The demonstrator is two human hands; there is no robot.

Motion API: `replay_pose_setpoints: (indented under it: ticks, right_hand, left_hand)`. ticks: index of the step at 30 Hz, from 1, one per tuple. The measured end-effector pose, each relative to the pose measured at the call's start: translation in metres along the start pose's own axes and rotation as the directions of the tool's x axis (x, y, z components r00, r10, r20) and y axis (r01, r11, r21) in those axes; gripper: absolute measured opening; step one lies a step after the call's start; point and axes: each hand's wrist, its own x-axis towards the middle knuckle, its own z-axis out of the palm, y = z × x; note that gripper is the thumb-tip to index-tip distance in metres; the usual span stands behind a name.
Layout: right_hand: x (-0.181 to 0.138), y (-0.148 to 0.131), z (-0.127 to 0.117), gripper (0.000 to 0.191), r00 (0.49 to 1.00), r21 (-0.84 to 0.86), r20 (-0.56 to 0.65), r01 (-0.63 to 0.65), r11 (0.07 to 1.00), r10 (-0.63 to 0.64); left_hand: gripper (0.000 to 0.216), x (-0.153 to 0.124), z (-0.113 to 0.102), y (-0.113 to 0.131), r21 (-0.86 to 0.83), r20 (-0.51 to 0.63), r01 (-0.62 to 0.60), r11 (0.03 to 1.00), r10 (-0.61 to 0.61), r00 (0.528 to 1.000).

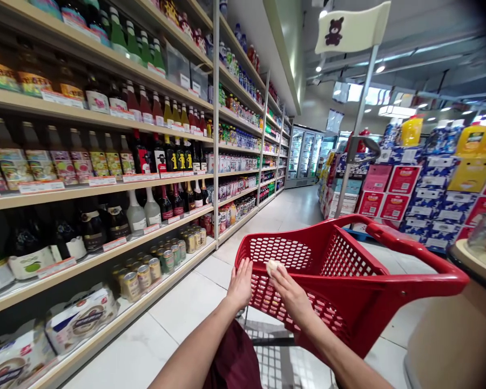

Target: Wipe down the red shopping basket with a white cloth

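red plastic cart (pixel 358 310) right up front, white wad (pixel 272 266) at its rim (pixel 336 277), pinched in the fingers of the right hand (pixel 290 296). left hand (pixel 240 283) is by the end away from the handle (pixel 413 254), fingers straight and gripping nothing, can't tell if it's actually pressing on the plastic. imo if you're rubbing that rim, bunch the wad flat under the fingertips so bare skin isn't dragging, and brace with the left palm so nothing rolls. holes could snag it, so go light there.
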Motion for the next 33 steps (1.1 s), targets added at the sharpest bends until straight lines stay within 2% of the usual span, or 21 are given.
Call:
replay_pose_setpoints:
  ticks: [4,8,10,14,20,25,30,33]
  right_hand:
    - [-0.016,0.005,-0.014,0.045,0.997,0.014,0.054,0.048,0.999,-0.049]
    - [-0.026,0.017,-0.023,0.045,0.998,-0.041,-0.052,-0.024,0.999,0.022]
    - [-0.034,0.021,-0.024,0.043,0.995,-0.072,-0.103,-0.022,0.997,0.015]
    - [-0.054,0.020,-0.029,0.040,0.996,-0.084,-0.083,0.032,0.996,-0.039]
    - [-0.063,0.032,-0.052,0.043,0.986,-0.134,-0.136,-0.113,0.985,0.095]
    - [-0.085,0.037,-0.055,0.043,0.995,-0.145,-0.083,-0.068,0.987,0.056]
    - [-0.089,0.052,-0.076,0.045,0.973,-0.176,-0.192,-0.165,0.970,0.131]
    - [-0.101,0.055,-0.078,0.044,0.977,-0.185,-0.195,-0.120,0.975,0.083]
  left_hand:
    - [0.075,0.005,0.001,0.026,0.021,0.020,-0.094,0.995,0.094,0.995]
    - [0.074,0.007,0.006,0.049,0.045,0.019,-0.146,0.988,0.146,0.989]
    - [0.074,0.007,0.012,0.058,0.055,0.024,-0.187,0.981,0.186,0.982]
    - [0.072,0.008,0.027,0.067,0.075,0.015,-0.264,0.961,0.264,0.964]
    - [0.071,0.012,0.036,0.082,0.133,-0.015,-0.291,0.947,0.296,0.955]
    - [0.064,0.012,0.037,0.102,0.123,-0.009,-0.361,0.925,0.364,0.931]
    - [0.063,0.015,0.039,0.120,0.146,-0.002,-0.365,0.919,0.369,0.929]
    - [0.063,0.018,0.039,0.128,0.133,-0.009,-0.397,0.908,0.402,0.916]
